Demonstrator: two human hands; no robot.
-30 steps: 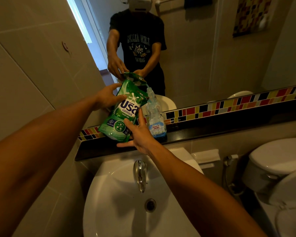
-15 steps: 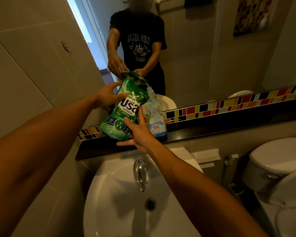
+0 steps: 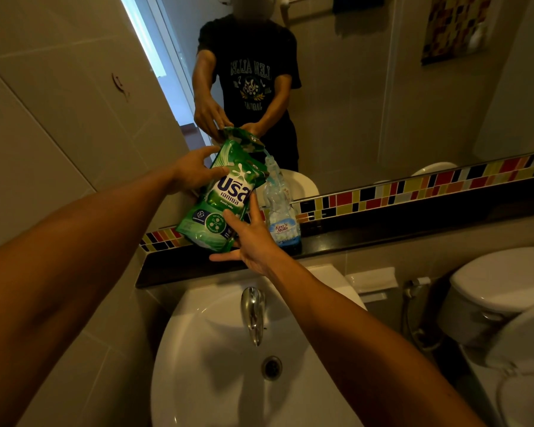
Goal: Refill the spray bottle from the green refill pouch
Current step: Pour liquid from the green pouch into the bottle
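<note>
One camera only, on my head, wide-angle, pitched forward and down. It sits over the sink (image 3: 216, 365), tap (image 3: 252, 312) dead centre at 6 o'clock low in frame. Both my forearms run in from the bottom corners and meet near the shelf (image 3: 383, 235) at 12. Mirror (image 3: 367, 103) fills the top half, facing me head-on, so it gives a second, reversed look at my front. Toilet (image 3: 500, 291) clips the frame at 3 to 4 o'clock. Close range; edges bend.

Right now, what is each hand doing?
Left hand: gripping the tilted green plastic refill pouch near its top.
Right hand: supporting its lower part.
</note>
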